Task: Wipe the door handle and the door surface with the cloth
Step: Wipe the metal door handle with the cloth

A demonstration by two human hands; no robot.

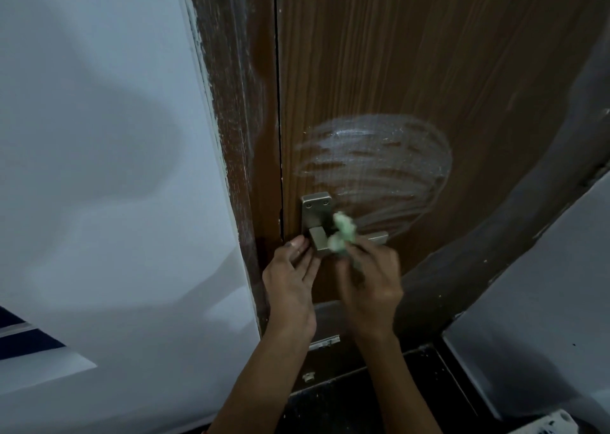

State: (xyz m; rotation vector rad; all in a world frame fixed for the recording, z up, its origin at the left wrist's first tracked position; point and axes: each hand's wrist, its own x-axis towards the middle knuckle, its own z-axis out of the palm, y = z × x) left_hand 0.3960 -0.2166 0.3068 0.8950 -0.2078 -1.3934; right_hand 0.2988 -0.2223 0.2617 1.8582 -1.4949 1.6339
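The right hand [369, 285] grips the bunched pale green cloth [343, 235] against the grey metal door handle [318, 232] on the brown wooden door [429, 54]. The left hand [290, 282] rests there, fingers straight. Rub all around the handle, then the white smears [373, 169] above.

Right hand [371, 285] gripping pale green cloth [343, 235] against door handle [318, 225], left hand [290, 278] touching door [412, 54]

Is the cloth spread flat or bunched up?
Bunched up: the cloth is a crumpled wad gripped in the right hand, against the door handle.
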